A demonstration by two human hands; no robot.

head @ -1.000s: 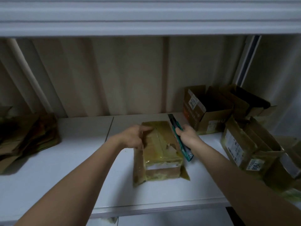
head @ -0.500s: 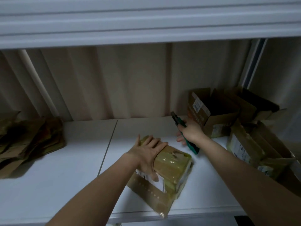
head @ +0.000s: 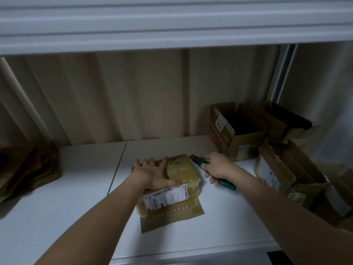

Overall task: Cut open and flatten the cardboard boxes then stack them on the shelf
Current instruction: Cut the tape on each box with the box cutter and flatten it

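A tape-wrapped cardboard box (head: 179, 176) is seen lying on the white shelf (head: 76, 207), near its front middle, with a white shipping label (head: 166, 197) facing up and one brown flap (head: 172, 215) spread toward the front edge. The box top is pressed by the left hand (head: 152, 172), fingers straight and splayed. A green utility knife (head: 212, 172) is gripped in the curled fingers of the right hand (head: 215, 167), its blade end just beside the box's far right corner. Open boxes (head: 240, 132) are crowded at the right; flattened cardboard (head: 26, 167) is piled at the left.
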